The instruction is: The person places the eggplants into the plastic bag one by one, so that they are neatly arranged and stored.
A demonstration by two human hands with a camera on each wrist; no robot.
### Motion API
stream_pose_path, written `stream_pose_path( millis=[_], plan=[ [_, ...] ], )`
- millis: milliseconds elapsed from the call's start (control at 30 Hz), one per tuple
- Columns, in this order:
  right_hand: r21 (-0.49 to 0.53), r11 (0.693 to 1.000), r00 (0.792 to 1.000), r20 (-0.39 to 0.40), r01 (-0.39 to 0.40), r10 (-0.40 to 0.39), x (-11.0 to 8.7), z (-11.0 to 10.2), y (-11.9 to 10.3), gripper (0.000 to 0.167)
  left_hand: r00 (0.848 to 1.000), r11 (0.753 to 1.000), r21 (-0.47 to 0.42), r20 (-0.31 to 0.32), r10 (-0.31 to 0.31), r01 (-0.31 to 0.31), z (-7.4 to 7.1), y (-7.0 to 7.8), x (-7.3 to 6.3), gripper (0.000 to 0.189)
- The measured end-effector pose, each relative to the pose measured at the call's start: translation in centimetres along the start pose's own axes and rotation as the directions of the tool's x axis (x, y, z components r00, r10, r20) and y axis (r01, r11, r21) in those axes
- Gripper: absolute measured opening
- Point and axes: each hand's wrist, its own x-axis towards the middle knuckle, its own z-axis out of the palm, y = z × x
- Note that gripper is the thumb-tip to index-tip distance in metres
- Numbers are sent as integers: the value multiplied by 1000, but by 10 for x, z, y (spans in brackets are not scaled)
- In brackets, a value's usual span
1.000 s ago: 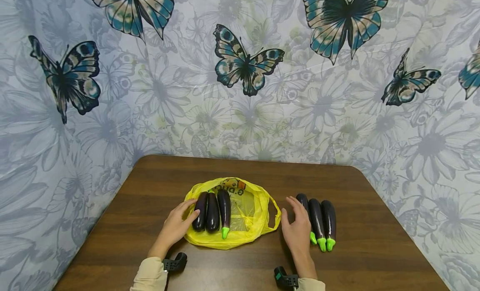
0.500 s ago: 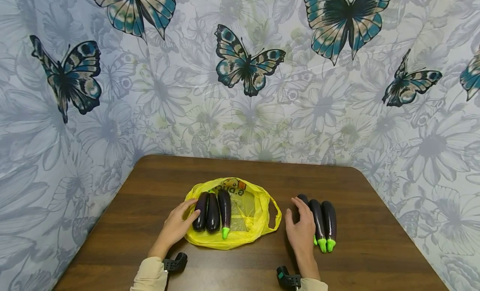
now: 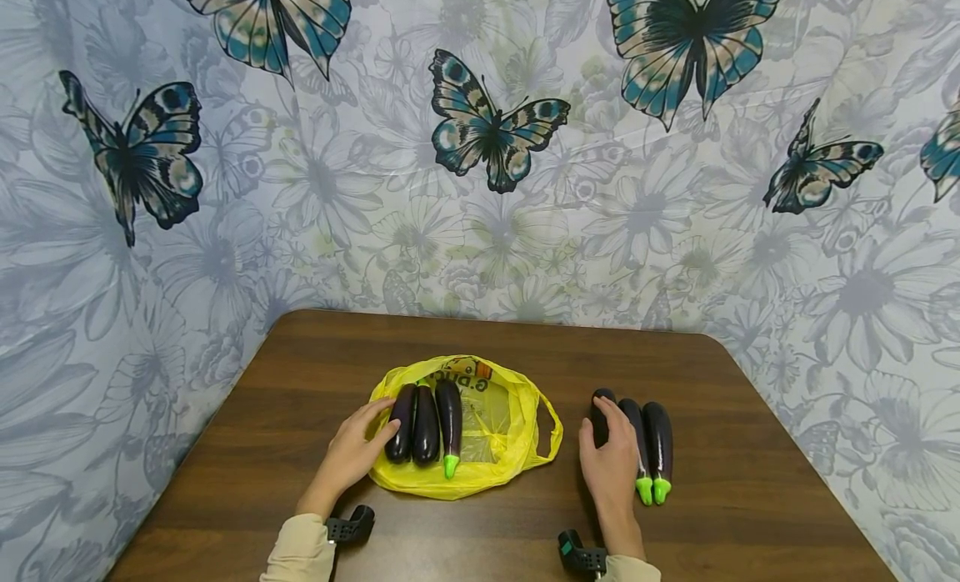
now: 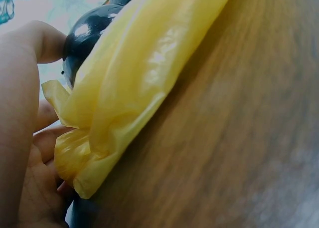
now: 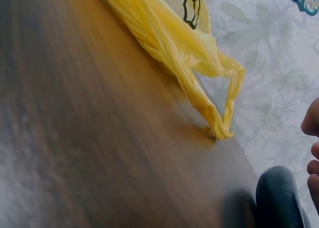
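Yellow plastic bag (image 3: 465, 487): three long, shiny, dark purple eggplants (image 3: 426, 432) inside.
Brown wooden table (image 3: 750, 499): three more green-tipped eggplants (image 3: 641, 423).
Left hand (image 3: 352, 449): fingers spread at the bag's edge.
Right hand (image 3: 611, 457): thumb and fingers apart over one; can't tell if touching.
How far: maybe half, three in, three out.

Three eggplants (image 3: 426, 425) in the bag (image 3: 468, 487), three others (image 3: 657, 440) at right

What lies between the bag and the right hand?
Only a narrow strip of bare table, between the handle of the bag and the right hand; the head view shows it.
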Motion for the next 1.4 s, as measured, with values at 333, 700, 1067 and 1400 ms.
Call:
stream_pose_path(
  millis=[333,700,1067,1400],
  plan=[
    [-44,996,997,22,-74,75,1,-5,2,36,1000,1000,5,-3,-3,3,0,1,-2,57],
    [-86,988,989,65,-125,131,1,-6,3,37,1000,1000,9,1,-12,12,-1,2,-3,57],
    [-100,984,985,78,-148,156,2,-8,4,38,1000,1000,9,-4,-4,5,0,1,-2,57],
    [-88,987,989,58,-132,137,2,-10,6,38,1000,1000,13,-7,1,-1,0,0,-2,57]
  ],
)
